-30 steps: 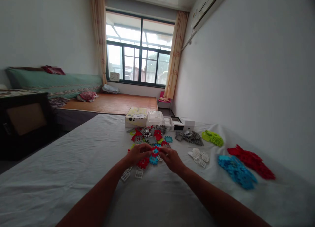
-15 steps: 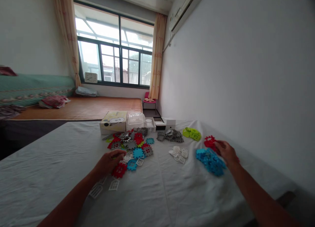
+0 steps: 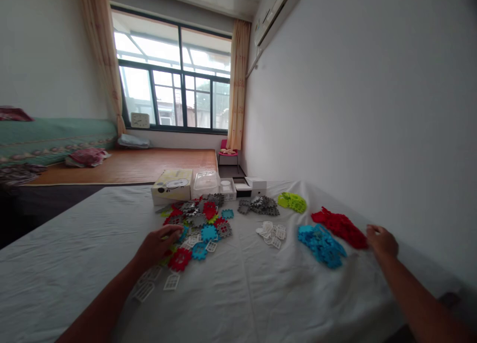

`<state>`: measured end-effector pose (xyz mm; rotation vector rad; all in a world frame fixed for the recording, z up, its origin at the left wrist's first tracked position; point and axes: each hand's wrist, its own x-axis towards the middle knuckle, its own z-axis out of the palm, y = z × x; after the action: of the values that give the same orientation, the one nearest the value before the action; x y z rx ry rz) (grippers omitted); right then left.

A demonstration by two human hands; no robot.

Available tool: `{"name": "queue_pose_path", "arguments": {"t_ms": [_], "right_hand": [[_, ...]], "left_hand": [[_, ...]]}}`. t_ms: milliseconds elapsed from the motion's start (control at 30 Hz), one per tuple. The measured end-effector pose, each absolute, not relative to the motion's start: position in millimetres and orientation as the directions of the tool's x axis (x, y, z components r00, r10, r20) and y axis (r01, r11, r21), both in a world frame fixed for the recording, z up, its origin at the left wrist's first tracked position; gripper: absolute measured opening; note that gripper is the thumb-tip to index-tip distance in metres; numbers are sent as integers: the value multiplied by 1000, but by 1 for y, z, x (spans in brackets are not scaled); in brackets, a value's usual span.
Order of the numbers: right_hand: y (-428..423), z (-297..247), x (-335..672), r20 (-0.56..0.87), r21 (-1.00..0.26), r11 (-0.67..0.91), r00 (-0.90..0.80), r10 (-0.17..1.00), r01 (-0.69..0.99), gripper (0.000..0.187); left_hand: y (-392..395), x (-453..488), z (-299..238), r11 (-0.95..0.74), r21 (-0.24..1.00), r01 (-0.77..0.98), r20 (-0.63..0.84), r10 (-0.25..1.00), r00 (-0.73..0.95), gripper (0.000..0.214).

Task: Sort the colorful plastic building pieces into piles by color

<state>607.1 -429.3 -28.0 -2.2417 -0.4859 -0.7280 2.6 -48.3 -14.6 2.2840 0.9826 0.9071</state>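
Red pile (image 3: 341,224) sits on the white sheet (image 3: 261,293) by the wall, just beside the blue pile (image 3: 321,241). The right hand (image 3: 382,241) is at its near end, fingers loosely curled, nothing showing in them. Left hand (image 3: 156,243) rests on the mixed heap (image 3: 199,219) — can't tell if it's pinching a tile. Looks like colour sorting to me — the next pick needs a clean pinch on one tile.

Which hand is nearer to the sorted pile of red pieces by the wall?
Right. The right hand is just beside the red pile, at its near end; the left hand rests far to its left on the mixed pile.
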Motion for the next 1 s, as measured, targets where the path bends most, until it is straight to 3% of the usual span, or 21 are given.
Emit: {"name": "queue_pose_path", "arguments": {"t_ms": [100, 200, 300, 367, 433, 500, 700, 867, 1000], "right_hand": [[-389, -19, 570, 621, -497, -632, 753, 220, 595, 48], [-329, -13, 489, 576, -534, -363, 643, 505, 764, 42], [-277, -11, 379, 434, -622, -46, 393, 811, 782, 34], [-252, -10, 308, 371, -581, 138, 110, 922, 802, 30], [-233, -9, 249, 349, -496, 327, -160, 923, 804, 29], [-216, -8, 205, 340, -412, 416, -287, 896, 811, 31], [-177, -19, 149, 317, -279, 345, -253, 914, 896, 47], [-185, -13, 160, 413, -371, 410, -248, 876, 833, 40], [-216, -2, 196, 368, -610, 281, -49, 928, 741, 29]], "left_hand": [[-49, 2, -16, -604, 672, 429, 415, 786, 458, 44], [-48, -1, -17, -590, 682, 433, 433, 802, 411, 43], [-46, -7, -19, -598, 622, 506, 431, 801, 415, 37], [-45, -12, -20, -585, 560, 586, 416, 811, 412, 32], [-45, -15, -21, -561, 510, 652, 404, 825, 394, 29], [-44, -18, -21, -549, 483, 682, 405, 831, 381, 28], [-43, -22, -20, -529, 439, 726, 405, 838, 366, 29], [-46, -23, -17, -456, 371, 809, 331, 879, 343, 33], [-46, -29, -10, -450, 335, 828, 202, 892, 404, 37]]}}
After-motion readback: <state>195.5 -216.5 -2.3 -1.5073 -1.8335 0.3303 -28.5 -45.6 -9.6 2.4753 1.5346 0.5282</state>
